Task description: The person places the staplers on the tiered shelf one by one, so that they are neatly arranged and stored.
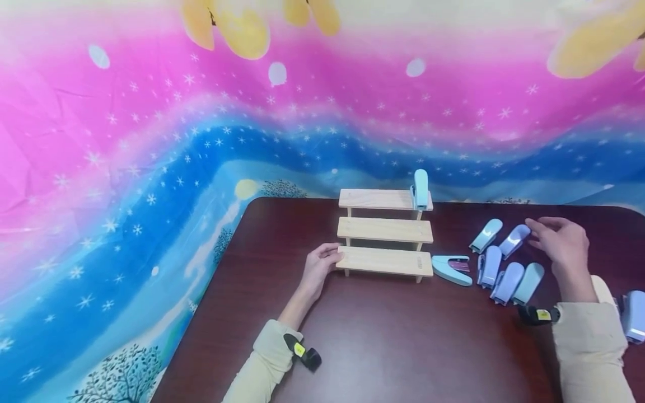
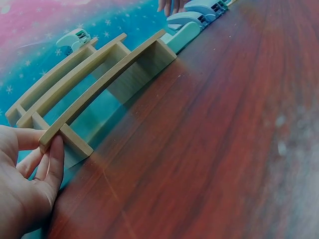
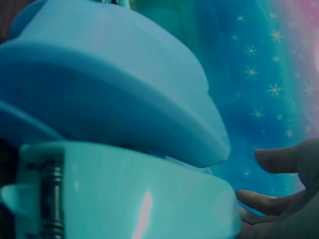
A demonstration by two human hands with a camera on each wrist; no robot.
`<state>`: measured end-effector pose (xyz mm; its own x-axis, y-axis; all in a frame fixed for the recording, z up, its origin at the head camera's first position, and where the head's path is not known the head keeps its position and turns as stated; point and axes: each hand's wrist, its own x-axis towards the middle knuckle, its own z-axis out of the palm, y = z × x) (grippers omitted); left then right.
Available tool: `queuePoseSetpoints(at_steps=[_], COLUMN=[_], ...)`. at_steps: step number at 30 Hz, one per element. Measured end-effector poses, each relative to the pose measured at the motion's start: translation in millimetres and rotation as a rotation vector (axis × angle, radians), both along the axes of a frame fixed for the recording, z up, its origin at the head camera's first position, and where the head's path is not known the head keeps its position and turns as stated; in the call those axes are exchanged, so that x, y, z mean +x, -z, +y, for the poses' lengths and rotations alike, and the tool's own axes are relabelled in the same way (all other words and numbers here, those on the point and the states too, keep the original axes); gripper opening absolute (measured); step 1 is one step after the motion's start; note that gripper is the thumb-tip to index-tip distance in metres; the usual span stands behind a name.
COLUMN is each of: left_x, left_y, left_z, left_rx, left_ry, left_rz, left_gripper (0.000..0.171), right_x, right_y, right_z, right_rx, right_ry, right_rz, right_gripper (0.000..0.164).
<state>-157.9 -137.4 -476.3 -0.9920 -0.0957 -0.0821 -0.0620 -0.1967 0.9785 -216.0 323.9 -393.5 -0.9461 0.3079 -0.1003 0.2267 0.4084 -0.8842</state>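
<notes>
My left hand (image 1: 321,267) pinches the left end of the lowest board of a three-step wooden shelf (image 1: 385,260), thumb on top and fingers underneath in the left wrist view. On the shelf's top step, at the right end, a mint stapler (image 1: 421,190) stands upright. My right hand (image 1: 564,246) is beside a purple stapler (image 1: 515,240), with its fingertips close to the stapler's far end; contact is hard to tell. In the right wrist view its thumb (image 3: 279,160) and fingers are apart, with nothing between them. A mint stapler (image 3: 149,194) fills the foreground there.
Right of the shelf, a mint stapler (image 1: 453,270) lies on its side. Several more mint and purple staplers (image 1: 508,282) cluster beyond it on the dark red table (image 1: 403,336). Another purple stapler (image 1: 634,316) is at the right edge. A patterned cloth (image 1: 302,140) hangs behind the table.
</notes>
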Motion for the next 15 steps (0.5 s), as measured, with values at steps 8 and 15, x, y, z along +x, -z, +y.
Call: queuePoseSetpoints(at_steps=[8,15], left_x=[0.5,0.2], left_y=[0.9,0.0], left_z=[-0.7,0.5], left_rx=[0.015,0.038], left_ry=[-0.011,-0.012], left_rz=[-0.016,-0.017], left_gripper=[0.041,0.039], right_x=[-2.8,-6.1], right_y=[6.1,9.7], right_z=[1.0,5.7], right_rx=[0.030,0.124], right_ry=[-0.072,-0.135], right_rz=[-0.056,-0.109], right_gripper=[0.073,0.077])
